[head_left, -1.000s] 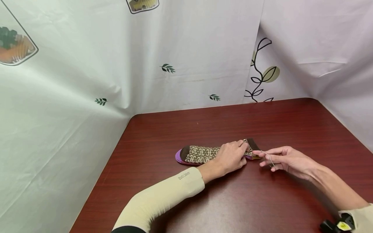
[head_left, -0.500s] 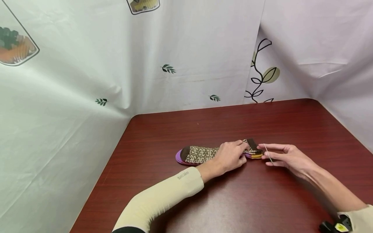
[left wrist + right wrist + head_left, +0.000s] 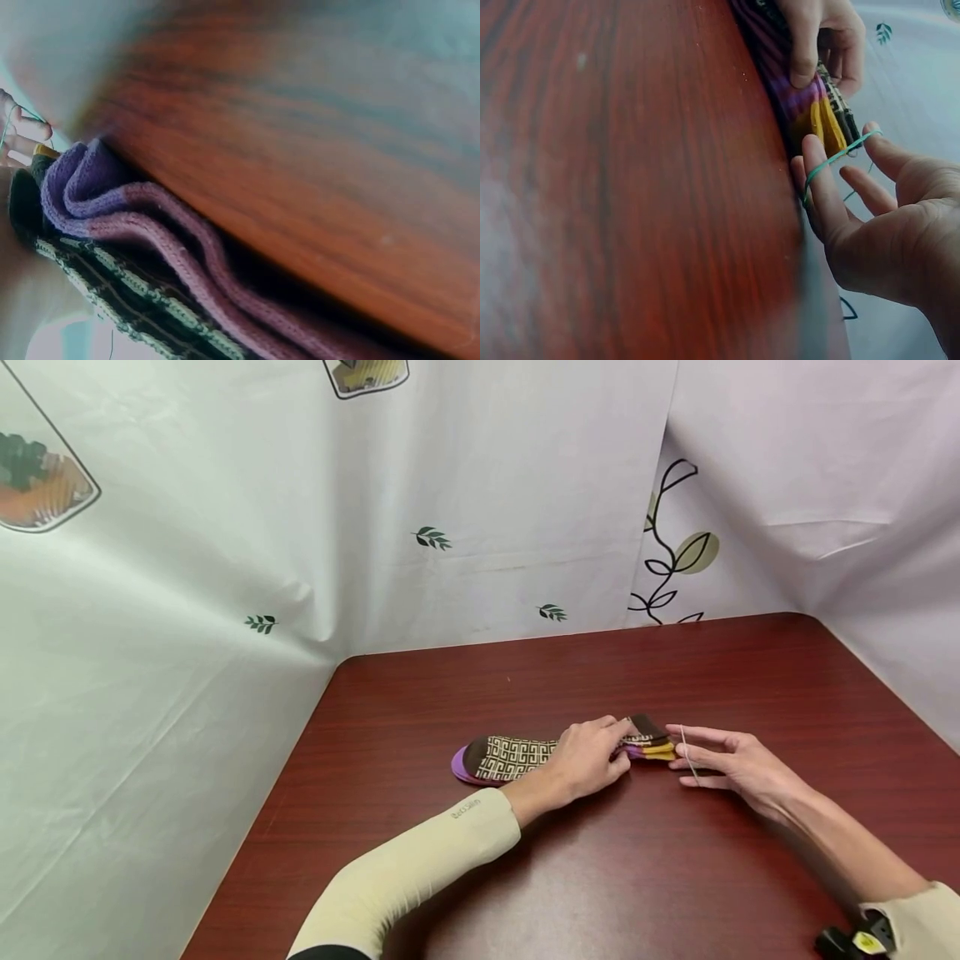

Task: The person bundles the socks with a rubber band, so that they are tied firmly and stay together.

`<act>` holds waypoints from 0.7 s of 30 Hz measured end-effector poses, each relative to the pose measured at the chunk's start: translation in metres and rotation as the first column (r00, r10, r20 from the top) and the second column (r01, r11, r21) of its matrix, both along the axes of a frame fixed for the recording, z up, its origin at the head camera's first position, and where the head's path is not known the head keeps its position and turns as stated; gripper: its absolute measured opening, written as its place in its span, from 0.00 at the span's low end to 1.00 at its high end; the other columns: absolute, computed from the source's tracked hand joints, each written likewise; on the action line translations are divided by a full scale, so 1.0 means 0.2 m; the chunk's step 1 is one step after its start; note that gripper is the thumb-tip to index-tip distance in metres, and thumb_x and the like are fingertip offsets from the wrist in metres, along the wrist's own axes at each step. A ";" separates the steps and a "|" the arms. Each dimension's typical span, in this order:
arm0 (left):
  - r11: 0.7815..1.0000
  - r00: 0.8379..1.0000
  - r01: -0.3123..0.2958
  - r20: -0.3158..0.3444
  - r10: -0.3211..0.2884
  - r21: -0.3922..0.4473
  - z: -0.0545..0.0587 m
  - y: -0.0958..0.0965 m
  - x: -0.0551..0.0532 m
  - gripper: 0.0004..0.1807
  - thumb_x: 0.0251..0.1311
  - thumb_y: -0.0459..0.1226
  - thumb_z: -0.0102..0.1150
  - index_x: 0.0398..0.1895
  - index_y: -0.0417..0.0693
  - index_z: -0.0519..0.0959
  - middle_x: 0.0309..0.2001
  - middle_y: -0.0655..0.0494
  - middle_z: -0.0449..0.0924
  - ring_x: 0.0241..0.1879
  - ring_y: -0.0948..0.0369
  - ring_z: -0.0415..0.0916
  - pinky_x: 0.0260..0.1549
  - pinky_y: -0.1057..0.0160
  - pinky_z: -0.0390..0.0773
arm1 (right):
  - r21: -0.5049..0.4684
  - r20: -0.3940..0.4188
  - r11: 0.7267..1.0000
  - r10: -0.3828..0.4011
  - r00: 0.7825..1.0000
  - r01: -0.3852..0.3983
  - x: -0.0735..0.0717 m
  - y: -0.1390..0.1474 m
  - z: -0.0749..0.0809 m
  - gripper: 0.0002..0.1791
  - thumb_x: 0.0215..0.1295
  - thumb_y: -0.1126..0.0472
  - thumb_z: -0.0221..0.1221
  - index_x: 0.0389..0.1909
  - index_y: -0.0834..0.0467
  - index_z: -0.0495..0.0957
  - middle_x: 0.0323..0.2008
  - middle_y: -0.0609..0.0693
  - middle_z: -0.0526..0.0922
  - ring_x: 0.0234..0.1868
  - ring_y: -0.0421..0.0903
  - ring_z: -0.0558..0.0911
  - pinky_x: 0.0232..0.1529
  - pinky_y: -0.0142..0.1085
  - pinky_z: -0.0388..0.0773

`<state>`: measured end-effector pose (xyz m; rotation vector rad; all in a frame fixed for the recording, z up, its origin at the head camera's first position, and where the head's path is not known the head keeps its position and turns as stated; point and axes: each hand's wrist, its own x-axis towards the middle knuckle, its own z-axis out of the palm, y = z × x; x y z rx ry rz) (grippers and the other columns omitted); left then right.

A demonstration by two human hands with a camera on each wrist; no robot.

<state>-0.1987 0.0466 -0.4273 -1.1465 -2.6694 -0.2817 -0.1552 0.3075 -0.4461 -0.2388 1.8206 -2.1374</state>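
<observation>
A stack of socks lies on the table: a brown-and-cream patterned sock (image 3: 517, 758) on top, a purple sock (image 3: 458, 767) showing under its toe. My left hand (image 3: 588, 762) grips the stack near the cuffs, thumb on the near side. Yellow cuffs (image 3: 826, 124) stick out beyond that hand. Facing them, my right hand (image 3: 753, 774) spreads its fingers and thumb inside a thin green rubber band (image 3: 845, 152), which is stretched across them. Its fingertips are right at the cuff ends. In the left wrist view the folded purple-pink sock edges (image 3: 157, 217) lie beside the patterned sock.
The dark red wooden table (image 3: 570, 877) reaches back to a white printed curtain (image 3: 480, 485), which also hangs along its left and right sides. A black device (image 3: 855, 939) sits on the right wrist by the sleeve.
My right hand has spread its fingers, opening the rubber band wider, and its tips have come up to the cuffs. My left hand has shifted slightly left, uncovering more yellow cuff.
</observation>
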 end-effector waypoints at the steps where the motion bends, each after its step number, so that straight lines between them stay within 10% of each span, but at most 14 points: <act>1: 1.000 1.000 0.000 0.001 0.000 0.003 0.00 0.00 0.00 0.16 0.65 0.39 0.67 0.56 0.57 0.82 0.42 0.64 0.82 0.34 0.67 0.75 0.34 0.63 0.81 | -0.005 0.003 1.000 0.001 1.000 -0.001 0.00 0.00 0.00 0.22 0.80 0.66 0.58 0.72 0.58 0.77 0.57 0.40 0.87 0.52 0.48 0.89 0.50 0.46 0.86; 21: 0.996 0.998 0.062 -0.005 -0.062 0.056 0.00 -0.02 0.00 0.22 0.69 0.38 0.66 0.65 0.60 0.83 0.48 0.62 0.84 0.40 0.68 0.79 0.38 0.67 0.81 | -0.104 0.002 0.994 -0.026 1.000 0.026 -0.04 -0.15 0.04 0.31 0.79 0.68 0.60 0.79 0.64 0.65 0.66 0.48 0.76 0.56 0.43 0.86 0.54 0.48 0.84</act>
